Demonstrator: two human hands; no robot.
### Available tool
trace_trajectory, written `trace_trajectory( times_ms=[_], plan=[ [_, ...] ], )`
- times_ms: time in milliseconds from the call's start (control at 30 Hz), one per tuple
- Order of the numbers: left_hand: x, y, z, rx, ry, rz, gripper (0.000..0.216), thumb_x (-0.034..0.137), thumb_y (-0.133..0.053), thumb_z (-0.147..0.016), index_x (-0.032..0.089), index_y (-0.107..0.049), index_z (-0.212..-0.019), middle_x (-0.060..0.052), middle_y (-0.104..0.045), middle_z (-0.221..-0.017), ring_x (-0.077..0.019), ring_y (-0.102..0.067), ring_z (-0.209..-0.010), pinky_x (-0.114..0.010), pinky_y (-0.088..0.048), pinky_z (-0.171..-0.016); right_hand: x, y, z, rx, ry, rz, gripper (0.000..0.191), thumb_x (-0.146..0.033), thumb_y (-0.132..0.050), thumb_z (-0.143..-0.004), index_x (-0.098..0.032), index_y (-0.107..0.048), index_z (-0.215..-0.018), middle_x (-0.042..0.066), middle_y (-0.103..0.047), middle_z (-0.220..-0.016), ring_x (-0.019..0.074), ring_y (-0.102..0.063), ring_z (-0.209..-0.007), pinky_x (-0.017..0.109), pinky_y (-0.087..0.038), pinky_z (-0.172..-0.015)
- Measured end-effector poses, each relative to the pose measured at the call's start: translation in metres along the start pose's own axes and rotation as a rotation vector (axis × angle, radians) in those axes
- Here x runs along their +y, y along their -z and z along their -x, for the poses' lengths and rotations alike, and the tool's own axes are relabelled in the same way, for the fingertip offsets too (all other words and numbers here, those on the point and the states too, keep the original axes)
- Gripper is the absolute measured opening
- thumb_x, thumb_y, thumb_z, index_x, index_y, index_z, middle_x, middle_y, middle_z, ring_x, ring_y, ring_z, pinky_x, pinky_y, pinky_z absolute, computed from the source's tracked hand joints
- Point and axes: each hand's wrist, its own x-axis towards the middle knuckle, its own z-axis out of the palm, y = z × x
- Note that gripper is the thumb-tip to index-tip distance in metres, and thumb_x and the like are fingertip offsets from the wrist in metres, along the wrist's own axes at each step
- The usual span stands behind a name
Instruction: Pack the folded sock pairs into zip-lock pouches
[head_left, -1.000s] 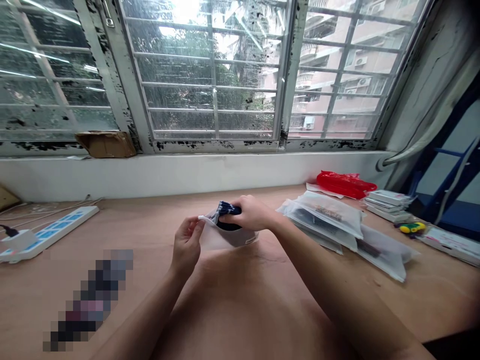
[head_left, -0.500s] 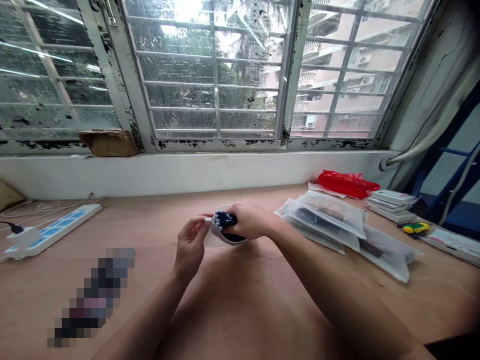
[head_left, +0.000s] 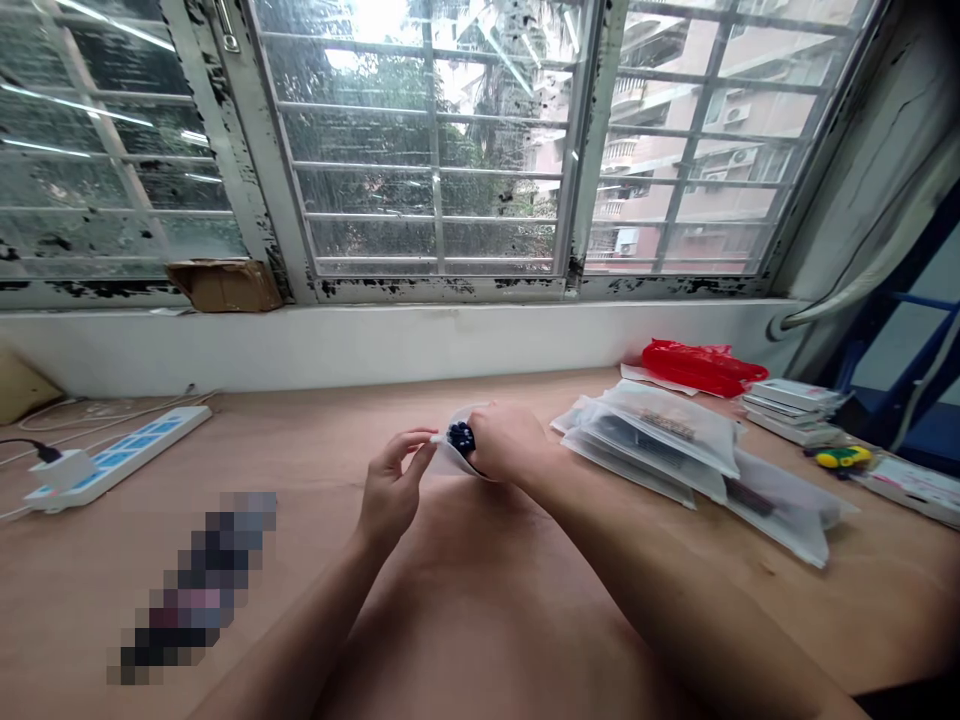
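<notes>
My left hand (head_left: 391,488) pinches the open edge of a small frosted plastic bag (head_left: 452,458) above the wooden table (head_left: 300,470). My right hand (head_left: 508,442) is closed round a dark blue and white rolled item (head_left: 460,437) and has it pushed most of the way into the bag's mouth. Only the item's end still shows between my two hands. The bag's far side is hidden behind my right hand.
A pile of frosted bags (head_left: 675,445) with dark contents lies to the right, with a red plastic bag (head_left: 697,365), flat boxes (head_left: 791,405) and a yellow-green tool (head_left: 840,458) beyond. A power strip (head_left: 112,462) with a plug lies far left. A cardboard piece (head_left: 225,285) sits on the windowsill.
My right hand has pushed the dark blue item deeper into the bag, so less of it shows. Both hands and the bag have shifted slightly right in view.
</notes>
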Motion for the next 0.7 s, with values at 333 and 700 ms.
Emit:
trace_trajectory(
  times_ms=[333, 700],
  plan=[
    [-0.012, 0.006, 0.004, -0.305, 0.034, -0.231, 0.052, 0.023, -0.066, -0.077, 0.022, -0.051, -0.127, -0.007, -0.065, -0.121, -0.0237, -0.061, -0.112, -0.036, -0.046, -0.097, 0.014, -0.041, -0.02, 0.103, 0.394, -0.305, 0.017, -0.026, -0.06, -0.077, -0.021, -0.07, -0.089, 0.004, -0.074, -0.094, 0.0182, -0.065, -0.083, 0.024, -0.041, -0.07],
    [-0.025, 0.015, 0.0, -0.278, -0.044, -0.357, 0.047, 0.029, -0.068, -0.078, 0.025, -0.057, -0.124, -0.007, -0.065, -0.12, -0.0253, -0.062, -0.109, -0.041, -0.048, -0.097, -0.004, -0.062, -0.022, 0.136, 0.203, -0.055, 0.037, -0.042, -0.052, -0.089, -0.012, -0.073, -0.088, 0.017, -0.073, -0.094, 0.0281, -0.066, -0.092, 0.037, -0.04, -0.091]
  ],
)
